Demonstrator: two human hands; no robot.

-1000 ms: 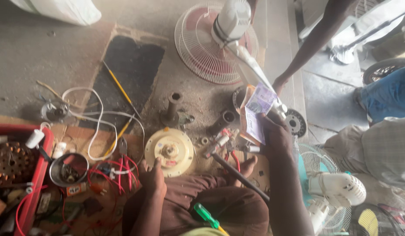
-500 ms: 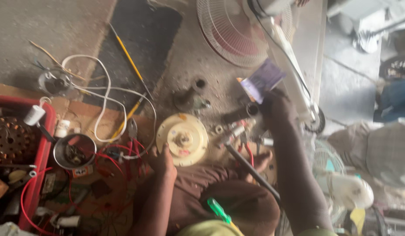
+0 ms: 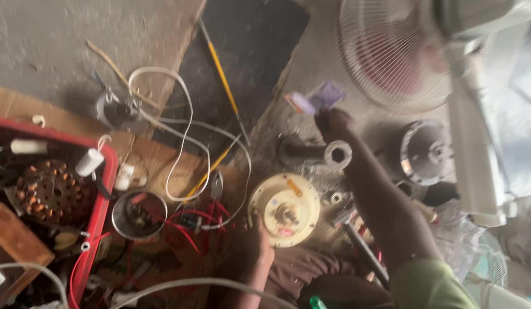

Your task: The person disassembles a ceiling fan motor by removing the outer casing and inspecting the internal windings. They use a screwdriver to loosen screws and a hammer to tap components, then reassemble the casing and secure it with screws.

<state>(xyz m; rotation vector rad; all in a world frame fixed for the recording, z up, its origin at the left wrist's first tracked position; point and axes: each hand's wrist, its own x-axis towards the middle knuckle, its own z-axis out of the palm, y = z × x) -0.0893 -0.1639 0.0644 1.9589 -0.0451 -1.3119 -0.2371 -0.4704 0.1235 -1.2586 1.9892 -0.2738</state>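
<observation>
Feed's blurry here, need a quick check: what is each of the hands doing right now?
Left hand: fingers resting on the edge of the cream round motor housing, not gripping it.
Right hand: closed on purple paper notes.

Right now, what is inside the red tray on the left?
The red tray holds a copper-wound motor core, a white cylinder at its rim, a wooden block and loose wires. Whatever lies under these is covered, and the blur hides smaller parts.

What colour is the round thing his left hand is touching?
The round motor cover under the left hand is pale cream-yellow, seen in the head view.
</observation>
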